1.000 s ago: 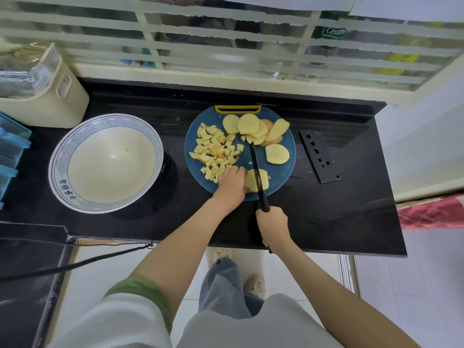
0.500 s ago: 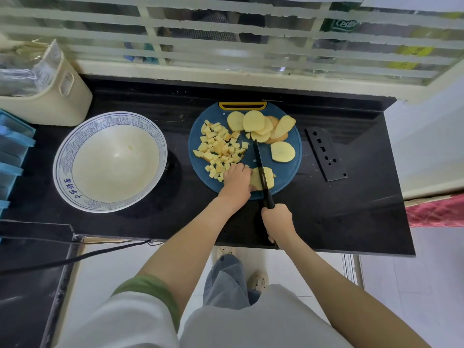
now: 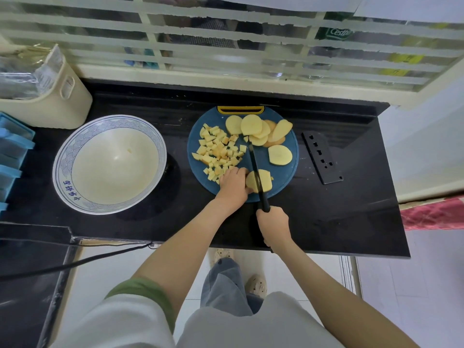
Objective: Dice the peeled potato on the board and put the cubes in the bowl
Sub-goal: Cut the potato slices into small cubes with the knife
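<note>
Blue board lay on the black counter, well right of the bowl. The left hand, fingers curled, held down the left edge of a pale yellow slice at the board's near edge. The right hand was fisted tight round the handle of the knife just off the board, its blade lying across that slice. Cubes lay heaped on the board's left half, and uncut slices overlapped at its far side.
</note>
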